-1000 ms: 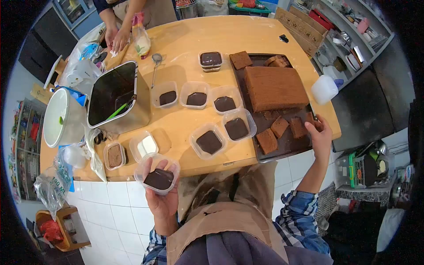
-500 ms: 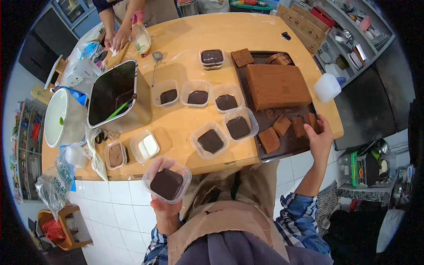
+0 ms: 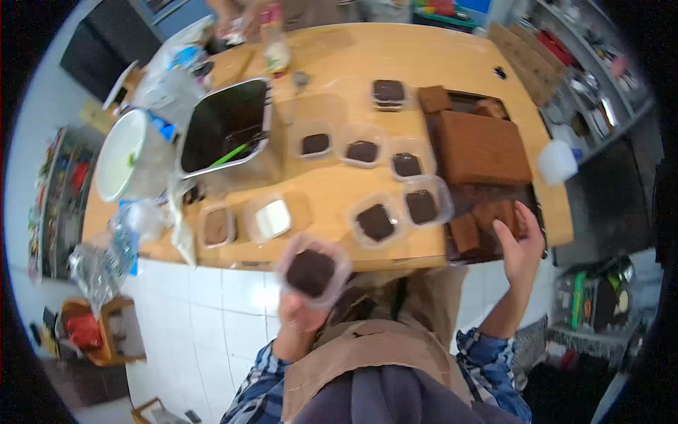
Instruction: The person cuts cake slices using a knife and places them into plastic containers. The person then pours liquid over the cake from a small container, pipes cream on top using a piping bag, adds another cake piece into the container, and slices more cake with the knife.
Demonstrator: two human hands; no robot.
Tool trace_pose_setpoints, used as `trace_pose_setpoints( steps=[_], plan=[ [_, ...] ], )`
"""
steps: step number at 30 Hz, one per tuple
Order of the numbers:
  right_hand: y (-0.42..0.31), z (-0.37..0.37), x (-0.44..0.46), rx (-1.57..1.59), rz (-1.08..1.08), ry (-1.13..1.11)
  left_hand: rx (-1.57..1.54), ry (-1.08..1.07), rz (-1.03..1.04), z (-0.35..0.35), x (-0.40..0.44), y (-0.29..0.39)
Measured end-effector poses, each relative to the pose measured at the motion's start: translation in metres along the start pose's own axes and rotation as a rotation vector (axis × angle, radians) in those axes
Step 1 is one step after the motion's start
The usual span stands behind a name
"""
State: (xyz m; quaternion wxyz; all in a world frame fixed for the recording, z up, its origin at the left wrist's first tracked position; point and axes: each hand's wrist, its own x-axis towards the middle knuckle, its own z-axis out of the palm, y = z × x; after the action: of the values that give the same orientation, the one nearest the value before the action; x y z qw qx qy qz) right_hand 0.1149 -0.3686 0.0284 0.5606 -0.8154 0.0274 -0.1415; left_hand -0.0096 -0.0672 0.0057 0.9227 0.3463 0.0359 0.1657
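My left hand [image 3: 300, 316] holds a clear plastic tub [image 3: 339, 272] with a dark chocolate square in it, raised just off the table's front edge. My right hand [image 3: 521, 244] is closed at the front of the dark baking tray [image 3: 455, 198], thumb and fingers around a piece of brown cake [image 3: 498, 213]. Blur hides the exact grip. Another cut piece [image 3: 464, 234] lies beside it. Behind them on the tray rests a large cake block [image 3: 486, 148]. Left of the tray stand several tubs with dark chocolate bottoms, including one tub [image 3: 376, 220] near the front.
A deep metal pan [image 3: 275, 152] with chocolate and a green-handled spatula [image 3: 229, 155] stands at left, beside a white bucket [image 3: 131, 159]. Tubs with white [image 3: 273, 217] and brown [image 3: 217, 226] contents sit at the front. Another person's hands [image 3: 236, 21] work at the far side.
The view has swung, shifting the scene rightward. My left hand still holds the tub. The cake pieces by my right hand now sit closer together, with one between its thumb and fingers.
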Motion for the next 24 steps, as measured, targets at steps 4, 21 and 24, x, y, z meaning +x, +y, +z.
trace_pose_setpoints(
  steps=[4,21,24],
  plan=[
    [-0.061,0.03,-0.023,-0.06,-0.117,-0.093,-0.172,-0.04,-0.123,0.01,-0.004,0.007],
    [-0.143,0.12,-0.078,0.003,-0.765,-0.536,-0.333,-0.108,-0.197,0.006,-0.007,0.01],
    [-0.143,0.112,-0.074,0.049,-0.71,-0.425,-0.485,-0.113,-0.249,0.007,-0.009,0.011]
  ],
)
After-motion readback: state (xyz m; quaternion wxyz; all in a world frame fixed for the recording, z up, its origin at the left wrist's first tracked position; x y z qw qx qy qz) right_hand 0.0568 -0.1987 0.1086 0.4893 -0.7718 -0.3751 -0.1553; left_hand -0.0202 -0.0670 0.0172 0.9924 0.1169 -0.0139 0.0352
